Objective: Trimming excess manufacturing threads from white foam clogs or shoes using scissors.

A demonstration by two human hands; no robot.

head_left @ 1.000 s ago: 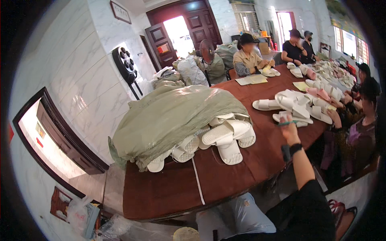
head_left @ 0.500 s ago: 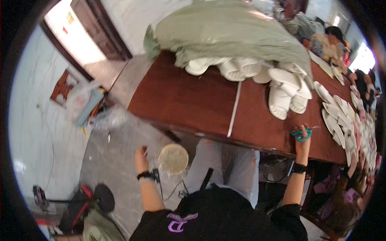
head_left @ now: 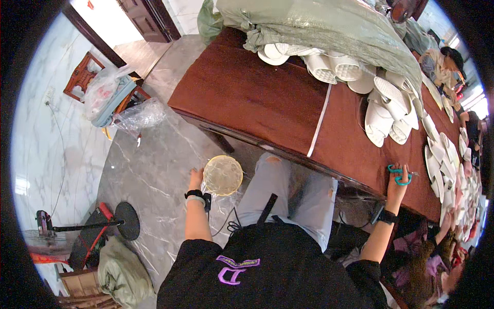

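My right hand (head_left: pixel 396 188) is closed around teal-handled scissors (head_left: pixel 402 179) at the front edge of the brown-covered table (head_left: pixel 242 98). The scissors' small blades point right, over the cover. Just beyond them, a cluster of white slippers (head_left: pixel 380 123) stands on the table. More white slippers (head_left: pixel 320 68) poke out from under a large pale green sack (head_left: pixel 329 26). Off the table to the left, my left hand (head_left: pixel 196 177) hangs beside a round yellow-rimmed bin (head_left: pixel 223 194) lined with clear plastic. Its fingers look loosely apart and I see nothing in them.
Many white slippers (head_left: pixel 442 159) lie heaped along the table's right side, where other people (head_left: pixel 447 64) sit. A chair (head_left: pixel 82 77) piled with plastic bags stands by the left wall. At lower left are a round black base on a pole (head_left: pixel 127 221) and a green sack (head_left: pixel 121 273).
My view has shifted, so the table sits higher and farther right. My left hand has come closer to the bin. The scissors stay in my right hand.
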